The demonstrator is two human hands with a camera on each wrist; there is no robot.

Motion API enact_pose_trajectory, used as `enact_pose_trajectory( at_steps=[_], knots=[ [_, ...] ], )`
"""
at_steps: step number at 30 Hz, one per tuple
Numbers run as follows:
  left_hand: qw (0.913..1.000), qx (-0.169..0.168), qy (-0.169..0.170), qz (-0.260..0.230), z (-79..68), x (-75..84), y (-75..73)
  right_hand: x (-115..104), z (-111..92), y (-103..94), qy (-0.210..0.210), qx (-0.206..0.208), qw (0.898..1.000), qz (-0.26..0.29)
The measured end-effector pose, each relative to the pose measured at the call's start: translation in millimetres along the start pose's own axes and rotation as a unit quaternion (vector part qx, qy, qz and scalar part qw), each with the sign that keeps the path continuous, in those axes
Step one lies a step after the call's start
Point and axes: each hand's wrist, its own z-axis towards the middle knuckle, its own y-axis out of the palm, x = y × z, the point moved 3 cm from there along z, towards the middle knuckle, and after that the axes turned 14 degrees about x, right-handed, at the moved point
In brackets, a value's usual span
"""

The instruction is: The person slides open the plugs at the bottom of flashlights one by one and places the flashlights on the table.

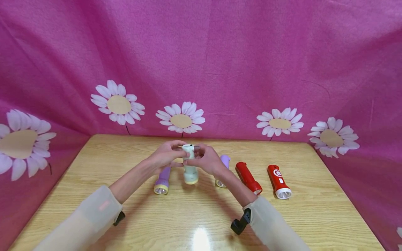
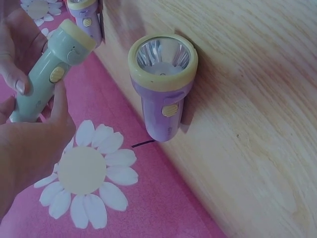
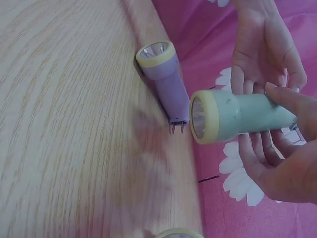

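Note:
Both hands hold a pale green flashlight [image 1: 190, 170] above the table, its yellow-rimmed head pointing down in the head view. My left hand [image 1: 164, 155] grips it from the left, with the thumb beside the yellow switch [image 2: 57, 74] in the left wrist view. From the other side my right hand [image 1: 208, 161] holds it near the tail. Metal prongs [image 3: 297, 131] stick out at the tail end by the right fingers. Below my left hand lies a purple flashlight [image 2: 162, 111] with a yellow rim; prongs show at its tail in the right wrist view.
A second purple flashlight [image 1: 224, 160] lies partly behind my right forearm. Further right are a red flashlight [image 1: 247, 176] and a red flashlight with a white rim [image 1: 278, 181]. The wooden table [image 1: 176, 223] is bordered by a pink curtain [image 1: 220, 69] with white flowers.

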Motion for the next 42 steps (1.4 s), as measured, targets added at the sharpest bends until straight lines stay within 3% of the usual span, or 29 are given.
enact_pose_trajectory(
  at_steps=[9,20,34,42],
  knots=[
    [0.9997,-0.013,0.002,0.021,2.2,0.7,0.4,3,-3,-3.5,0.011,-0.027,0.999,0.041],
    [0.9995,0.007,-0.028,0.009,4.8,-9.7,4.1,10,-6,-2.5,0.105,0.01,0.992,0.074],
    [0.9985,0.029,-0.042,0.018,10.8,-27.2,6.9,24,-4,3.3,0.147,0.011,0.983,0.107],
    [0.9967,0.046,-0.039,0.055,15.8,-36.2,7.7,37,-6,10.9,0.159,0.018,0.981,0.107]
  ],
)
